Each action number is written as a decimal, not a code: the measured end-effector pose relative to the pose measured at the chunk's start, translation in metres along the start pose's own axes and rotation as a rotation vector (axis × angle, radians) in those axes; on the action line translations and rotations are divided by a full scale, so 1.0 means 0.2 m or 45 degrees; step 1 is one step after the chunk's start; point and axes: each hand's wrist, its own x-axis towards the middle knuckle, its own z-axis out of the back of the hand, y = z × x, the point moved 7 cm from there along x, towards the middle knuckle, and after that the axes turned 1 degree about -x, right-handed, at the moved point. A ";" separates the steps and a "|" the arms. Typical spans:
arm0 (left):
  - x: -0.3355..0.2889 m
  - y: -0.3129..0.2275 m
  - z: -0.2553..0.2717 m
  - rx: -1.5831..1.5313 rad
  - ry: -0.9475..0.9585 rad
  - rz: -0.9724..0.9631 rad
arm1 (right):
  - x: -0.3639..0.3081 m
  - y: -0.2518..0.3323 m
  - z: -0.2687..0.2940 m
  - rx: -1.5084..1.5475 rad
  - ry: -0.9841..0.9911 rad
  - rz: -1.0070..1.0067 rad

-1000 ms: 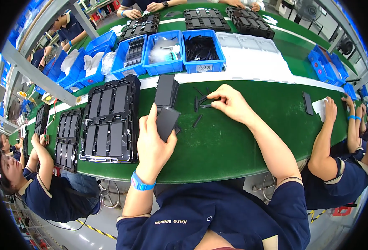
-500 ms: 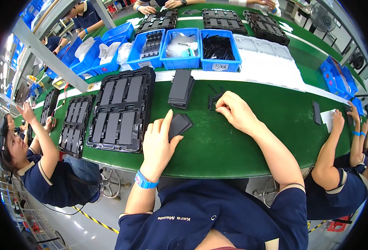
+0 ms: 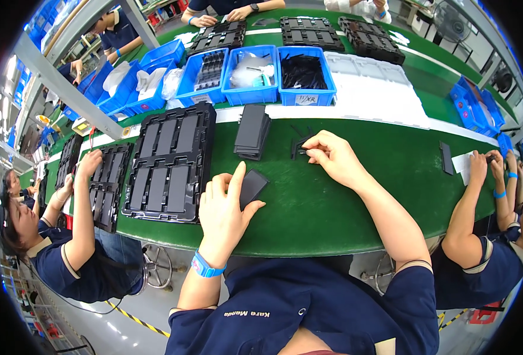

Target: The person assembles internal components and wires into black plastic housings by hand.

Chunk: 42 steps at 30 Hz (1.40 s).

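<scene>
The left hand (image 3: 226, 204) rests on a flat black panel (image 3: 252, 184) on the green worktop (image 3: 356, 219), fingers loosely closed over it. It looks thin, light and rigid; grip its edges. At two o'clock, the right hand (image 3: 332, 155) pinches a small black clip (image 3: 301, 149). A white label (image 3: 303, 100) fronts the blue bin (image 3: 306, 77) at twelve.

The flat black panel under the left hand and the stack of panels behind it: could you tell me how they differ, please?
The flat black panel is a single piece, pinned by the left hand; the stack of panels is several high and untouched. The panel lies near the table edge, the stack farther back, beside the black tray. Both are dark, flat and rectangular, on the green table.
</scene>
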 end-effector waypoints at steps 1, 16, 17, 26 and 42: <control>0.02 -0.03 0.04 0.030 -0.061 -0.032 | 0.00 -0.04 0.01 0.207 -0.029 -0.116; 0.24 -0.47 -0.17 -0.331 -0.101 -0.862 | 0.04 -0.10 0.23 -0.041 -0.258 -0.059; 0.20 -0.45 -0.20 -0.368 -0.104 -0.868 | 0.05 -0.12 0.21 0.003 -0.246 -0.074; 0.11 -0.42 -0.25 -0.499 -0.080 -0.840 | 0.02 -0.16 0.12 0.188 -0.100 -0.154; 0.14 -0.39 -0.26 -0.502 -0.080 -0.811 | 0.04 -0.07 0.11 -0.049 -0.065 0.078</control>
